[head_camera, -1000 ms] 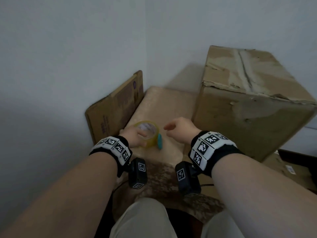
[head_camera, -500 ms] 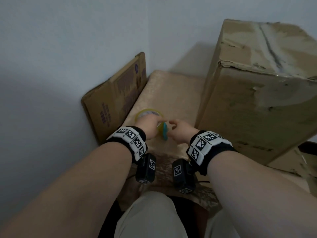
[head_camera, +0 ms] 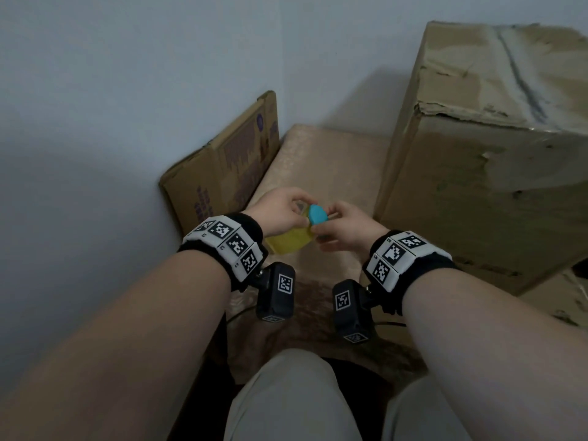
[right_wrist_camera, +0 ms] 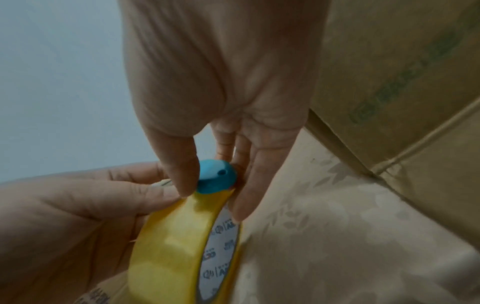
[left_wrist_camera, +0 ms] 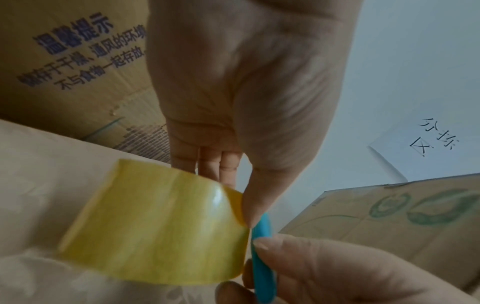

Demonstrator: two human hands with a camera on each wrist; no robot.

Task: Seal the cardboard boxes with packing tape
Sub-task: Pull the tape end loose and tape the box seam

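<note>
My left hand grips a yellow roll of packing tape, lifted off the beige patterned surface. A small blue plastic cutter sits on the roll's upper edge. My right hand pinches this cutter between thumb and fingers. In the left wrist view the roll is edge-on, with the cutter at its right. The roll's white printed core shows in the right wrist view. A large worn cardboard box stands to the right, with a taped seam along its top.
A flattened cardboard box with purple print leans against the pale wall on the left. More cardboard lies low at the right, under the large box. My knees are at the bottom of the head view.
The roll lay on the beige surface with my left hand on it. Now it is lifted and turned on edge. My right hand has come in and pinched the blue cutter.
</note>
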